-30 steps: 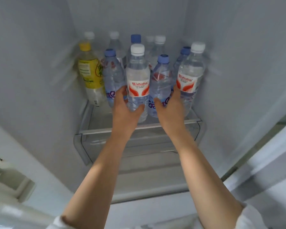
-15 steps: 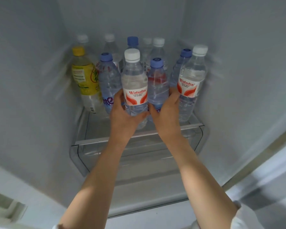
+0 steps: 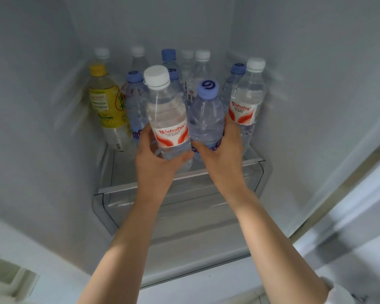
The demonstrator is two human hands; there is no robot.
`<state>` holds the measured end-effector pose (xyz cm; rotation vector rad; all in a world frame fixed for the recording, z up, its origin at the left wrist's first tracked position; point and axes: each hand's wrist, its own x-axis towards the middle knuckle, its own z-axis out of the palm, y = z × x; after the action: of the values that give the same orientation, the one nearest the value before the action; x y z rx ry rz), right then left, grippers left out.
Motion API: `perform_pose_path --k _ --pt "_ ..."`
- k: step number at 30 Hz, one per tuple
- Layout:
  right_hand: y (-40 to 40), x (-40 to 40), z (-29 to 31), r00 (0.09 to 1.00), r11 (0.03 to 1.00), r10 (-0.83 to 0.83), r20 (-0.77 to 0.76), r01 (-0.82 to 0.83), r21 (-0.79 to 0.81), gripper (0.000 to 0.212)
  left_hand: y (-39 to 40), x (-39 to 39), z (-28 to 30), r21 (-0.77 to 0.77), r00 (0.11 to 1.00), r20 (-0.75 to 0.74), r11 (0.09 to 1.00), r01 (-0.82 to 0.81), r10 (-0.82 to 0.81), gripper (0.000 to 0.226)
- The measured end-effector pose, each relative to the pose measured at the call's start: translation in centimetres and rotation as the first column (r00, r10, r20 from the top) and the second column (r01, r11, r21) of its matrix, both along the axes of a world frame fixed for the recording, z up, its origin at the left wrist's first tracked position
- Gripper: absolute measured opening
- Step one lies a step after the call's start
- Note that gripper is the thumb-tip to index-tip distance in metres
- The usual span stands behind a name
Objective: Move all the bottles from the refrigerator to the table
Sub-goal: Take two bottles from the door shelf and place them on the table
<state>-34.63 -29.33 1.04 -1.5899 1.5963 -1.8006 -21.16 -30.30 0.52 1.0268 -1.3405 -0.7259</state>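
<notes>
Bottles apparently in both hands.

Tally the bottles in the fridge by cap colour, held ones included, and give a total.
White caps: 7
Blue caps: 5
Yellow cap: 1
Total: 13 bottles. The left hand grips one white-capped, the right hand one blue-capped.
</notes>
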Motion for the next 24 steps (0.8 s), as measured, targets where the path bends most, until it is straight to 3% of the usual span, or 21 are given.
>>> perform_pose_path --k 4,11,15,20,24 --pt "2.8 -0.1 1.1 0.999 1.000 0.014 0.048 -0.014 -0.005 0.076 2.0 0.6 0.9 -0.013 0.999 0.014 0.999 0.039 -0.038 0.090" --pt "9.8 1.2 0.3 0.986 0.987 -0.160 0.037 0.159 0.012 0.070 6.8 2.2 0.2 0.062 0.984 -0.028 0.982 0.180 -0.178 0.084" --pt "14.6 2.8 -1.5 0.966 0.968 -0.235 0.111 0.222 0.117 0.066 9.7 3.6 -1.7 0.146 0.959 -0.023 0.948 0.283 -0.283 0.079" --pt "20.2 4.8 -4.9 0.919 0.918 -0.354 0.171 0.306 0.253 0.071 13.0 4.9 -5.0 0.211 0.897 0.086 0.888 0.408 -0.433 0.072" --pt "24.6 5.5 -7.5 0.879 0.844 -0.459 0.128 0.387 0.371 0.070 15.6 4.8 -8.1 0.312 0.831 0.106 0.811 0.494 -0.547 0.080"
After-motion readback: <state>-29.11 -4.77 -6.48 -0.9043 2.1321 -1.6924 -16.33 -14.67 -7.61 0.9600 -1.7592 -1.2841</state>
